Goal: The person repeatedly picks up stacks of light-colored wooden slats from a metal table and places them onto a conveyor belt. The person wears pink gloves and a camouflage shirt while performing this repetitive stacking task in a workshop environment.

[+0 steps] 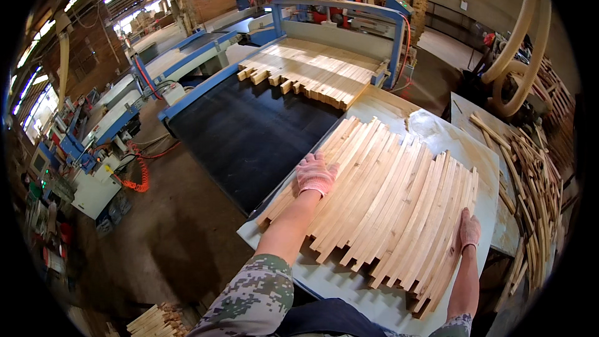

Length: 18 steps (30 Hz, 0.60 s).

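A row of pale wooden strips (380, 200) lies side by side on a light-coloured table (483, 150), their ends uneven. My left hand (316, 173), in a pinkish knit glove, lies flat over the strips near the left side of the row, fingers stretched out. Against the outer strip on the right side rests my gloved right hand (470, 229), its palm toward the wood and its fingers partly hidden. Left of the table runs a black conveyor belt (249, 137). Farther along it lies another row of wooden strips (312, 70), also with staggered ends.
A blue frame (340, 5) spans the belt's far end. Scrap wood strips (530, 206) are heaped at the right, below beige hoses (521, 43). Blue and white machinery (103, 143) with a coiled orange hose (138, 171) stands at the left. More wood pieces (159, 322) are stacked at the lower left.
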Available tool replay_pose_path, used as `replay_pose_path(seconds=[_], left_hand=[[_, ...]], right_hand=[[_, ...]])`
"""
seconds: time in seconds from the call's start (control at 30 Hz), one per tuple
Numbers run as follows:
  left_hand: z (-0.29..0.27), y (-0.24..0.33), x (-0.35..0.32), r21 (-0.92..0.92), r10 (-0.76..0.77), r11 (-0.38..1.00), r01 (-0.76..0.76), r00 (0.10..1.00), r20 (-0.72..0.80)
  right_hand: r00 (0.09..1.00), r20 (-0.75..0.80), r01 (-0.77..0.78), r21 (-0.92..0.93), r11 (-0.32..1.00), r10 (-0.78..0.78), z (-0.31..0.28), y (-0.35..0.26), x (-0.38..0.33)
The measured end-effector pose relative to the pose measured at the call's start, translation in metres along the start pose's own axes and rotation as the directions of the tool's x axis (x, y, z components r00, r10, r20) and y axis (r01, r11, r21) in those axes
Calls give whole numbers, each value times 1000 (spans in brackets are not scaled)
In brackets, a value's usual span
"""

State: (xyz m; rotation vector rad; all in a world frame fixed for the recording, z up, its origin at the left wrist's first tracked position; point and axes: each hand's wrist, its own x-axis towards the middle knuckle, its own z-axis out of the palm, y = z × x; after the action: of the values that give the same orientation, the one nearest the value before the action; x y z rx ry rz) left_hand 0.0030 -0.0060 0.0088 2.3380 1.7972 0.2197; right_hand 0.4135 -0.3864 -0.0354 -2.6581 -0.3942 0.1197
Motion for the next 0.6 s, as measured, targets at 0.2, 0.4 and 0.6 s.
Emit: replay_pose_path(seconds=[0.2, 0.4, 0.6], left_hand=[[7, -3, 3, 23, 4, 1000, -4, 1000, 1], [0, 1, 0, 3, 1, 1000, -1, 1000, -3], [9, -3, 4, 2, 13, 1000, -13, 999, -33]], right_hand=[[1000, 13, -4, -57, 998, 5, 4, 2, 4], [998, 36, -51, -46, 998, 53, -5, -5, -2], [997, 37, -59, -65, 996, 62, -7, -13, -8]])
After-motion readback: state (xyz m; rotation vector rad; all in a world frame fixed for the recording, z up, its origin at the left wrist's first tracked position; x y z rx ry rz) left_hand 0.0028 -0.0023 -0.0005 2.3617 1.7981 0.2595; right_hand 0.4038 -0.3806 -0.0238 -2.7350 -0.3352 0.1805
